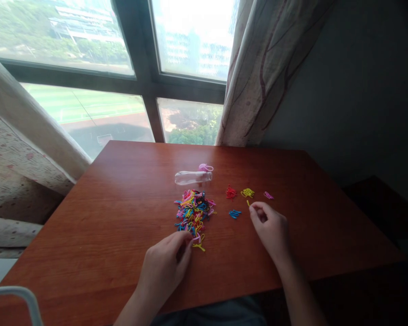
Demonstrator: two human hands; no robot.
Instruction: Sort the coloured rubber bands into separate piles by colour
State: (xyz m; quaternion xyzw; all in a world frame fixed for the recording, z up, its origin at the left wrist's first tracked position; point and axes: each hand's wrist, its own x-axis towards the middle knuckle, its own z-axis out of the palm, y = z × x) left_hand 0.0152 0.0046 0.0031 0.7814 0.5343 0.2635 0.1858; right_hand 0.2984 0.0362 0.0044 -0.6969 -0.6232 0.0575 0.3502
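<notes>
A mixed pile of small coloured loops that look like hair ties (192, 210) lies mid-table, in pink, yellow, blue, red and black. At its near edge, my left hand (166, 258) is closed in a pinch, fingertips beside a pink hair tie (197, 238); what it grips is partly hidden. My right hand (270, 226) pinches a yellow hair tie (248, 203), its end sticking out past the fingertips. Just beyond lies a group of yellow hair ties (247, 193). Nearby are separate groups of red hair ties (230, 192), blue hair ties (235, 213) and pink hair ties (268, 195).
Behind the pile, a clear plastic bottle (193, 178) lies on its side, with a pink looped cap (206, 167) by it. The brown wooden table (122, 203) reaches to a window with curtains (248, 72). A pale curved bar (17, 292) shows at lower left.
</notes>
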